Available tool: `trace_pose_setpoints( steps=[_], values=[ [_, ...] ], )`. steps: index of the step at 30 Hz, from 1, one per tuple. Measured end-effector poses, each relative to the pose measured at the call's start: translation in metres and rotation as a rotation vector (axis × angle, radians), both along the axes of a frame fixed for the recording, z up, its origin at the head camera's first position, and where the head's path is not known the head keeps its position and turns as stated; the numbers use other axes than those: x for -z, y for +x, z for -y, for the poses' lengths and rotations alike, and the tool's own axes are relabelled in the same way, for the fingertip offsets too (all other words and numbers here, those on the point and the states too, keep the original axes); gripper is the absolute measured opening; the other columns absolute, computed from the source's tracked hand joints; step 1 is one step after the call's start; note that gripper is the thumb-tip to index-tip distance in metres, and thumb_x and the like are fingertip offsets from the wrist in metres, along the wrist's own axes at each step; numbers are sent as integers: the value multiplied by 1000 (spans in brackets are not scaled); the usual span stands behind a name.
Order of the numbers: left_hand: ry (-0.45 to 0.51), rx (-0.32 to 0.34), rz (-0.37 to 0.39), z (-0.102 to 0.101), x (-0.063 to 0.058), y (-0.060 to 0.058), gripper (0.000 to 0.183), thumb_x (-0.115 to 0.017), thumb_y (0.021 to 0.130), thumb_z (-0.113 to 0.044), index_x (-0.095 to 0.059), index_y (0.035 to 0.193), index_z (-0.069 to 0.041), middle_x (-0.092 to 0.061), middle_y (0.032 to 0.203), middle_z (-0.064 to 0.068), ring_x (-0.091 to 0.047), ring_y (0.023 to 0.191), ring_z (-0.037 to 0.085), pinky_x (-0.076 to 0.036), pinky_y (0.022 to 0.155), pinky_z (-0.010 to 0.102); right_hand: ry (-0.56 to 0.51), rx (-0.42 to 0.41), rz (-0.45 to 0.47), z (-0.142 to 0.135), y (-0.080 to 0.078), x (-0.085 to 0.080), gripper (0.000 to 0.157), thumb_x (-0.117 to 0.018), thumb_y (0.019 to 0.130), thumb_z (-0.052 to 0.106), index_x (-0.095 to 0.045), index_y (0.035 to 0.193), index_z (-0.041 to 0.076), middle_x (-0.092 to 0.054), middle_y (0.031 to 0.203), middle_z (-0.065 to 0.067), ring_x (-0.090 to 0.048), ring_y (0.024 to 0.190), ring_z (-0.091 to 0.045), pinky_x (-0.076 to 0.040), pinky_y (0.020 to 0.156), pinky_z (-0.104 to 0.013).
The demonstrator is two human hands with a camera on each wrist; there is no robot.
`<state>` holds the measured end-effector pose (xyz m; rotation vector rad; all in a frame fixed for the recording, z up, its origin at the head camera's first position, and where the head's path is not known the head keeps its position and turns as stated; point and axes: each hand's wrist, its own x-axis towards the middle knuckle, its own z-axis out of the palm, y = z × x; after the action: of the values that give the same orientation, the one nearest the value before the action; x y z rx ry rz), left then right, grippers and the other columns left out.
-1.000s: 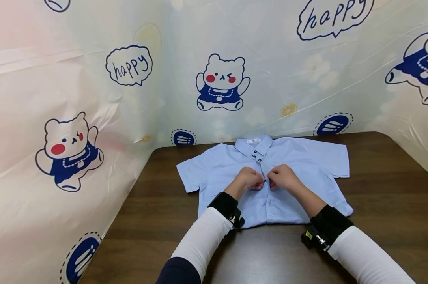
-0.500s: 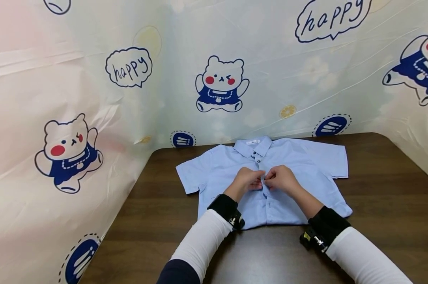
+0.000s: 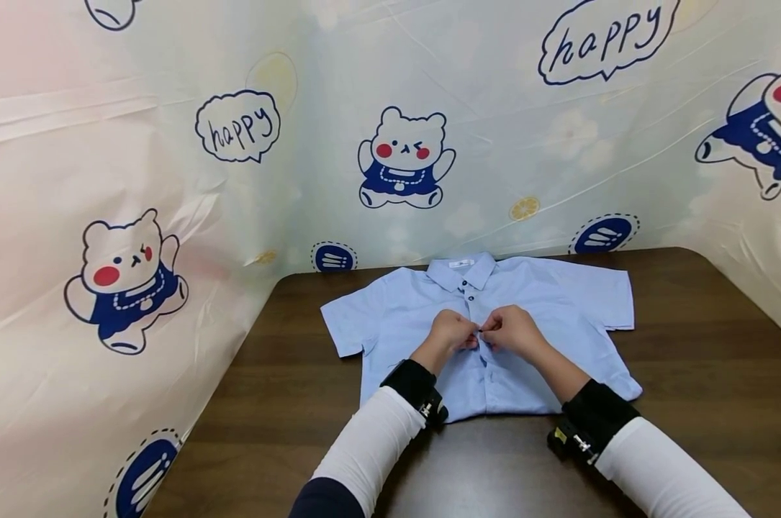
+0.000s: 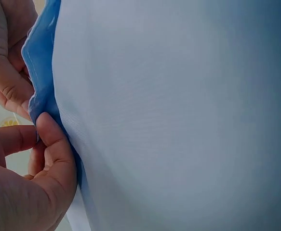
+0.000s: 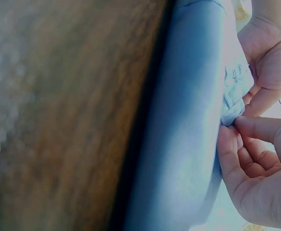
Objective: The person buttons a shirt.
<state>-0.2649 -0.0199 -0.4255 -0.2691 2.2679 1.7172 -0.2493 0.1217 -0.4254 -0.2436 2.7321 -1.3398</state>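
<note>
A light blue short-sleeved shirt (image 3: 399,309) lies front up, collar away from me. Two dark buttons show below its collar. Halfway down the placket, my left hand (image 3: 453,332) and right hand (image 3: 512,332) meet, fingertips almost touching. A small dark spot, perhaps a button (image 3: 479,330), shows between them. In the left wrist view the left hand (image 4: 39,178) pinches the fabric edge between thumb and finger. Seen from the right wrist, my right hand (image 5: 260,166) pinches a gathered bit of the shirt's front (image 5: 233,108). The fingers hide the buttonhole area.
Beneath the shirt is a dark brown wooden table (image 3: 707,360) with rounded far corners. A pale printed cloth (image 3: 286,165) with cartoon bears hangs behind the table and along its sides. Black straps with small cameras sit on both wrists.
Both hands stay at the same place on the placket while their fingers shift. The left fingers, straighter half a second ago, are now curled closer to the right fingertips.
</note>
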Motion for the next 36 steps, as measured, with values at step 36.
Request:
trace_pose_setpoints(
  steps=[36],
  values=[
    [-1027, 376, -532, 65, -2, 44, 20, -79, 80, -26, -69, 89, -10, -63, 81, 4, -61, 76, 22, -50, 63, 33, 418, -214, -64, -40, 43, -16, 21, -64, 91, 10, -65, 106, -4, -63, 99, -19, -59, 93, -34, -49, 80, -49]
  ],
)
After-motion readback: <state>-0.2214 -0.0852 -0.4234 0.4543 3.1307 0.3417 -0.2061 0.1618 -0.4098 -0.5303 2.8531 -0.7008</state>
